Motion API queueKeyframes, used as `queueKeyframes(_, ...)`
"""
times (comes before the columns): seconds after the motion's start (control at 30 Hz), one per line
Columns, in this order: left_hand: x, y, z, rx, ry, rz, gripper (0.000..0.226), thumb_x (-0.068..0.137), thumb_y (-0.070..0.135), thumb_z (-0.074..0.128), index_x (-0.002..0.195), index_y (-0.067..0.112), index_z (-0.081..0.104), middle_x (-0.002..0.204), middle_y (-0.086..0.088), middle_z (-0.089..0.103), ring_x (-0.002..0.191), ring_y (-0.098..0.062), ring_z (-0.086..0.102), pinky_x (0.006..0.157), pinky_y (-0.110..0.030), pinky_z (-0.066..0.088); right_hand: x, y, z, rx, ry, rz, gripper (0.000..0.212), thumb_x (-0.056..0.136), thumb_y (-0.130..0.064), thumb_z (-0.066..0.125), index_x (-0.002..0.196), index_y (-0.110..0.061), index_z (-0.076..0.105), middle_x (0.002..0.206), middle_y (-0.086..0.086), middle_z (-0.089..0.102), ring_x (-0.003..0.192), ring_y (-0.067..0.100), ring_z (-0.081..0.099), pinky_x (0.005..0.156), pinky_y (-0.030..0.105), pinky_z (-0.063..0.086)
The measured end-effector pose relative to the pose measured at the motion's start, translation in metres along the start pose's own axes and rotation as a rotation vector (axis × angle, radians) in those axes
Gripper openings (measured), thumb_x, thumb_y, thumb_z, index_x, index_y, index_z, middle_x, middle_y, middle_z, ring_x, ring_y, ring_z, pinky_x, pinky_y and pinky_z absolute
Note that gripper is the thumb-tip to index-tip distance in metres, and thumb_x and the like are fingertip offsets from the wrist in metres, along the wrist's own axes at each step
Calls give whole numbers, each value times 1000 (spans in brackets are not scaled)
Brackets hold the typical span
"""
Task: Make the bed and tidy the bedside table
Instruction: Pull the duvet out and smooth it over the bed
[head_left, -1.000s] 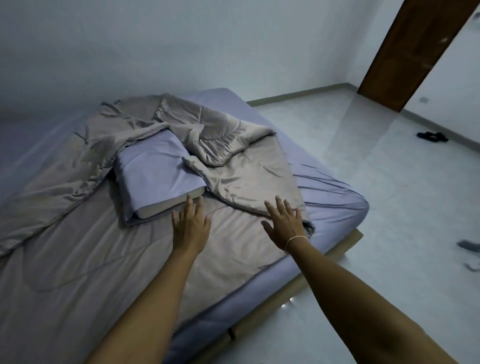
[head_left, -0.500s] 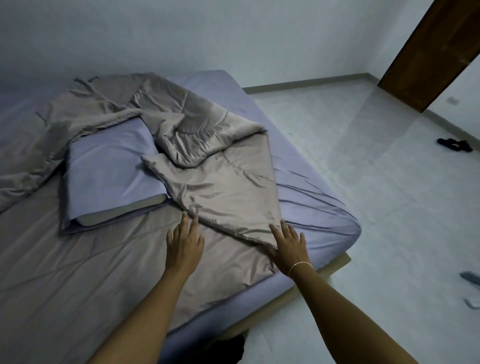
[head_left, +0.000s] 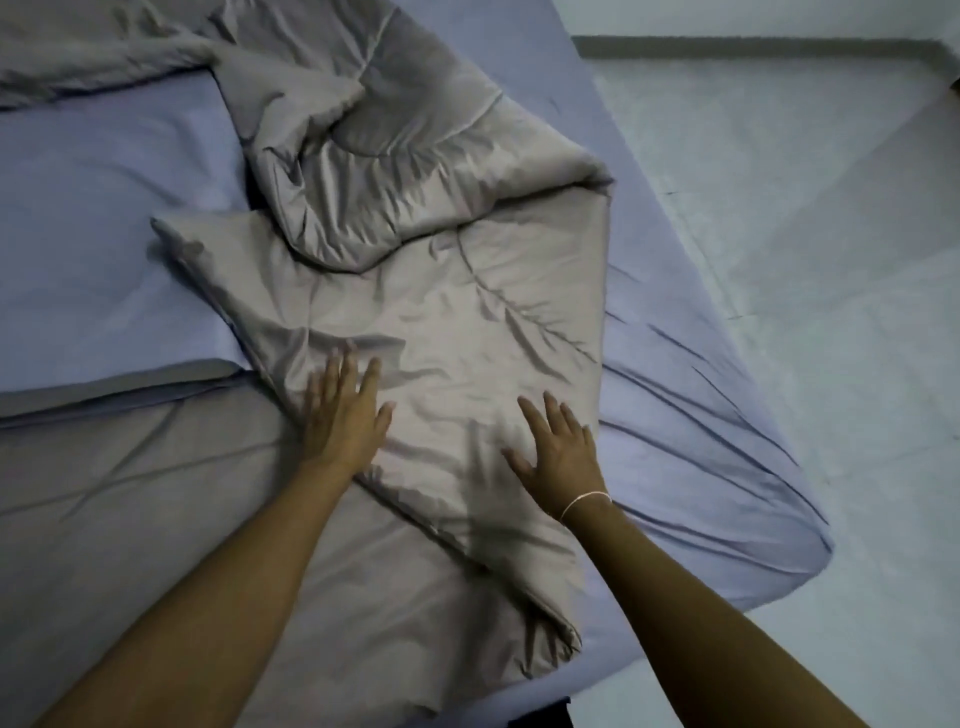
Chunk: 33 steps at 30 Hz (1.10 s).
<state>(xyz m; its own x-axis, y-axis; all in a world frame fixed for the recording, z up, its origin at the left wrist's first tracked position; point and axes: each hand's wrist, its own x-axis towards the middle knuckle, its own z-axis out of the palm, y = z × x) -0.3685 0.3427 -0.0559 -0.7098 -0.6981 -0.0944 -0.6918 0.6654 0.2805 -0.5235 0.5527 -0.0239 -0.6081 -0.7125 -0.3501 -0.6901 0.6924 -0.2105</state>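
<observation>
Both hands (head_left: 447, 436) flat — blanket (head_left: 467, 312) beneath

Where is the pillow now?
In the head view, the pillow lies at the left, beside the folded quilt, just beyond the left hand.

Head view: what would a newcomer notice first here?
Both hands lie flat with fingers spread on a folded-over flap of the grey-brown comforter in the middle: the left hand near the pillow, the right hand, with a thin bracelet at its wrist, nearer the bed's edge. Behind them the comforter is bunched in a rumpled heap, with the lavender pillow at left and the wrinkled lavender sheet bare at right.
</observation>
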Motion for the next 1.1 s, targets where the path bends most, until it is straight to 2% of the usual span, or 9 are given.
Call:
queueKeyframes(0.13, 75, -35, 34, 76, 91, -86, 85, 88, 45, 56, 151, 13, 9, 158, -19, -1, 146, -34, 0, 117, -50, 2, 92, 2, 50, 23, -69, -98, 88, 86, -66, 47, 151, -38, -5, 162, 1, -11, 149, 29, -5, 116, 60, 9)
queueKeyframes(0.23, 101, -54, 75, 89, 65, -172, 100, 81, 69, 48, 151, 16, -1, 158, -19, 0, 146, -34, -1, 114, -53, 0, 116, 15, 107, -5, -61, -125, 89, 83, -75, 39, 150, -41, -10, 161, -2, -14, 148, 27, -12, 114, 64, 0)
queueKeyframes(0.33, 102, -57, 125, 146, 71, -219, 91, 85, 69, 38, 151, 15, 8, 158, -16, 10, 145, -33, 7, 114, -57, 2, 124, 27, 143, -13, 71, -154, 81, 85, -75, 28, 151, -39, -3, 162, -1, -4, 149, 29, -5, 113, 62, -3)
queueKeyframes(0.43, 103, -56, 136, 192, 123, -214, 70, 94, 57, 33, 150, 17, 19, 157, -14, 19, 144, -32, 15, 113, -57, 4, 134, 26, 147, -37, 107, -185, 71, 91, -68, 26, 152, -38, 5, 162, 0, 4, 149, 32, 3, 113, 62, 1)
queueKeyframes(0.6, 95, -31, 126, 60, 132, -252, 48, 101, 31, 36, 145, 12, 34, 152, -12, 32, 141, -27, 26, 115, -50, 8, 136, 33, 134, 48, 71, -252, 51, 101, -27, 34, 151, -28, 23, 160, 4, 19, 148, 31, 12, 117, 52, 5)
queueKeyframes(0.8, 57, 43, 135, -83, 167, -252, 33, 96, 10, 45, 125, -2, 54, 133, -22, 53, 117, -40, 50, 105, -46, 33, 103, 84, 83, 233, 125, -310, 37, 91, 1, 50, 124, -7, 61, 133, 19, 57, 127, 37, 50, 106, 44, 38)
queueKeyframes(0.93, 5, 115, 155, -167, 151, -183, 35, 85, 12, 46, 113, -2, 62, 117, -24, 63, 101, -40, 60, 92, -40, 45, 67, 146, 33, 320, 21, -143, 30, 83, -13, 61, 112, -17, 70, 107, 13, 71, 103, 34, 63, 83, 34, 49)
queueKeyframes(1.0, -22, 151, 165, -220, 123, -145, 37, 86, 20, 43, 109, 1, 63, 112, -21, 65, 99, -36, 61, 90, -40, 41, 61, 160, 9, 363, 112, -96, 32, 83, -25, 57, 111, -18, 70, 106, 10, 72, 98, 30, 65, 81, 29, 46)
queueKeyframes(1.1, -61, 208, 179, -326, 75, -121, 37, 88, 25, 41, 110, 6, 63, 112, -17, 66, 101, -31, 60, 89, -38, 41, 66, 151, -20, 423, 269, -231, 39, 81, -26, 55, 116, -13, 66, 114, 7, 68, 104, 25, 61, 87, 22, 39)
